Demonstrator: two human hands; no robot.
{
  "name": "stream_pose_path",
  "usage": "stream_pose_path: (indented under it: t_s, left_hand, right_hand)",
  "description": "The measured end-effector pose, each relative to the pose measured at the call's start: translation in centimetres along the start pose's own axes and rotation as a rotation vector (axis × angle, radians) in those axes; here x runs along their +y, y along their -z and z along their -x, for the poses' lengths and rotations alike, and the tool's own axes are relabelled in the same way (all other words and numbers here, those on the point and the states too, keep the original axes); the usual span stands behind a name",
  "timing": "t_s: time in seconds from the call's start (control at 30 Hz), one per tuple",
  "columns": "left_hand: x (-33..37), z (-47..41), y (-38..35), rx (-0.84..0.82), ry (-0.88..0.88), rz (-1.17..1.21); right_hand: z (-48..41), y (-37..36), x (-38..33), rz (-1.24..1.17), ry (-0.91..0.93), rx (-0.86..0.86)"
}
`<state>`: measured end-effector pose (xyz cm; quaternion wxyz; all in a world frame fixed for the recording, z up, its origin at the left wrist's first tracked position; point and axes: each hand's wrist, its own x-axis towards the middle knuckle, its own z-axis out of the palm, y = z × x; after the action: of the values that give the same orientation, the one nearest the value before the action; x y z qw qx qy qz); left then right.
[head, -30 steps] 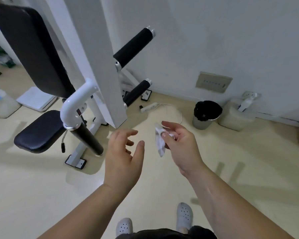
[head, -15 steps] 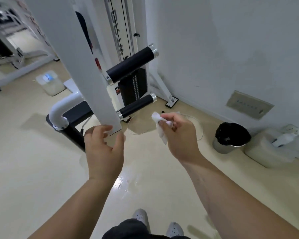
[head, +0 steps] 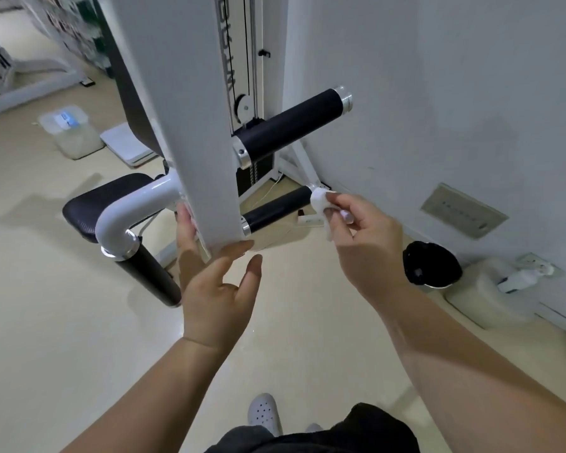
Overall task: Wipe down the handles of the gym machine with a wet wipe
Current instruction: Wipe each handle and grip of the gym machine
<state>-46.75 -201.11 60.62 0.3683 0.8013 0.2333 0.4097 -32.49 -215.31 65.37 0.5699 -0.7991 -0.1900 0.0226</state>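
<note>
A white gym machine arm (head: 193, 125) hangs down in the middle, with two black foam handles sticking out to its right: an upper handle (head: 291, 125) and a lower handle (head: 275, 209). A third black handle (head: 151, 276) hangs from a white curved tube at the left. My right hand (head: 363, 243) pinches a crumpled white wet wipe (head: 321, 201), which touches the outer end of the lower handle. My left hand (head: 216, 276) grips the bottom edge of the white arm, fingers on either side of it.
A black seat pad (head: 92, 204) lies low at the left. A black-lined bin (head: 432, 266) and a pale canister with a spray bottle (head: 497, 299) stand by the right wall. A plastic box (head: 69, 129) and a white scale (head: 128, 145) sit on the floor behind.
I have stepped closer to the machine. My right hand carried the wipe up to the lower handle's end, and my left hand closed around the bottom of the white arm.
</note>
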Motion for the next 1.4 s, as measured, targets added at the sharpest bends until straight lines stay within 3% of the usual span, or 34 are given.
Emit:
stream_pose_path:
  t_s: [0.23,0.43,0.7,0.97,1.13,1.27,1.4]
  left_hand:
    - [-0.1,-0.7,0.4,-0.039,0.031,-0.053]
    - [0.1,-0.8,0.5,-0.057,0.017,-0.094]
    - [1.8,-1.0,-0.2,-0.006,0.17,-0.21]
    - [2.4,-0.2,-2.5,0.065,0.228,-0.319]
    - [2.7,0.4,-3.0,0.132,0.237,-0.288]
    - [2.6,0.5,-2.9,0.199,0.218,-0.238]
    - [2.9,0.5,-3.0,0.162,0.257,-0.211]
  right_hand:
    - [-2.3,-0.3,0.0,0.012,-0.05,0.119]
    - [-4.4,-2.9,-0.9,0.25,0.134,-0.25]
    - [-7.1,-2.1,3.8,0.222,0.291,-0.415]
    - [-8.8,-2.6,5.1,0.544,0.813,-0.394]
    - [-6.2,-6.1,2.9,0.427,1.066,-0.446]
    - [-7.9,-4.8,4.6,0.37,1.078,-0.453]
    - [-11.2,-1.4,6.3,0.472,1.005,-0.389]
